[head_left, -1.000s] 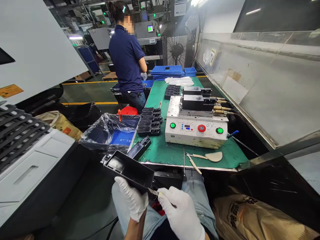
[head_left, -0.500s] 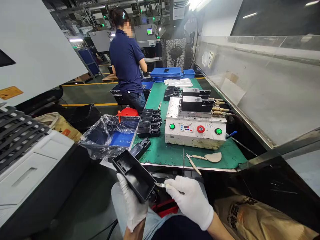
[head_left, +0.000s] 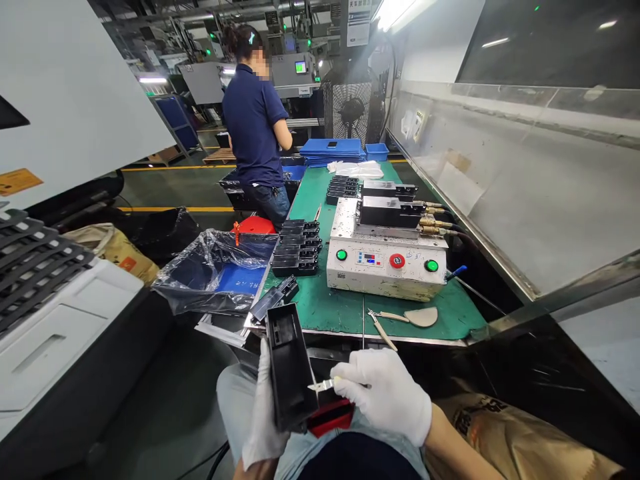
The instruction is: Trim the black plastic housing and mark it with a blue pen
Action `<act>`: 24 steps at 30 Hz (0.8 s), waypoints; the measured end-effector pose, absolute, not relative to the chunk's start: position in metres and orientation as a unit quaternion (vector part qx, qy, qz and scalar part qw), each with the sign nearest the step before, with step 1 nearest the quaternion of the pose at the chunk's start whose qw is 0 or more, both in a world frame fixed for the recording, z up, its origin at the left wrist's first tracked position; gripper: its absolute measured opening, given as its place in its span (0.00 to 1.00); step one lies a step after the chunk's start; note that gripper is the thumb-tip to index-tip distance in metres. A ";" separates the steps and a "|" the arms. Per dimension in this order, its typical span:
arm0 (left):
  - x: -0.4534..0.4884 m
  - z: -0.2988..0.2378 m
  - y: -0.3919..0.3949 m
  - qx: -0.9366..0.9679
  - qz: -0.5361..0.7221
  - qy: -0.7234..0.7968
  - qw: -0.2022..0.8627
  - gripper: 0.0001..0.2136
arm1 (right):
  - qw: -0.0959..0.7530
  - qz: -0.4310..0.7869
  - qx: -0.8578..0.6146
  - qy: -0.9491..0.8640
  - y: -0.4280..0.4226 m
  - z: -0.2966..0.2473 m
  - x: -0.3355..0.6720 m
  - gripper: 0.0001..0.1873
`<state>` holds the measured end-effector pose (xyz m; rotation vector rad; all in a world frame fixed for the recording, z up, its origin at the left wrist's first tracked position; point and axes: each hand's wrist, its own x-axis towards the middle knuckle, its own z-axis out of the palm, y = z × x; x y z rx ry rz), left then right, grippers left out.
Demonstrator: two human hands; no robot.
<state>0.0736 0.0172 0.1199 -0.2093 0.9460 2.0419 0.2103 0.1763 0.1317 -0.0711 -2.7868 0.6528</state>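
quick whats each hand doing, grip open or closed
Left hand: grip closed, holding a black plastic housing.
Right hand: grip closed, holding a small knife.

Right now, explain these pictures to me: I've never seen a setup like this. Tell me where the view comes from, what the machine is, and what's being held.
This view comes from a camera worn on the person's head, looking forward and down, so the two white-gloved hands at the bottom are the wearer's own. The left hand grips an open black plastic housing. The right hand holds a small knife, its blade beside the housing.

Ahead lies a green mat. On it stand a white bench machine, with green buttons, a red button, a small display and two black blocks on top, and rows of black parts. To the left is a clear plastic bag. Farther off, a co-worker stands with their back turned.
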 end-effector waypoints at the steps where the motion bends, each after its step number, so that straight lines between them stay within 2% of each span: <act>1: 0.075 0.123 0.018 -0.082 0.809 0.356 0.460 0.27 | 0.142 0.223 -0.026 -0.964 0.177 0.131 0.210 0.22; 6: 0.079 0.119 0.020 -0.106 0.765 0.334 0.540 0.26 | 0.178 0.208 -0.053 -0.960 0.185 0.130 0.206 0.21; 13: 0.089 0.097 0.016 -0.171 0.724 0.212 0.634 0.25 | 0.217 0.229 -0.084 -0.945 0.204 0.143 0.199 0.23; 16: 0.097 0.096 0.012 -0.163 0.736 0.211 0.622 0.20 | 0.236 0.211 -0.139 -0.938 0.219 0.145 0.191 0.23; 19: 0.105 0.099 0.010 -0.130 0.735 0.276 0.606 0.21 | 0.276 0.194 -0.225 -0.914 0.231 0.148 0.184 0.23; 24: 0.109 0.098 0.018 -0.120 0.780 0.335 0.515 0.22 | 0.335 0.324 -0.199 -0.862 0.192 0.161 0.186 0.27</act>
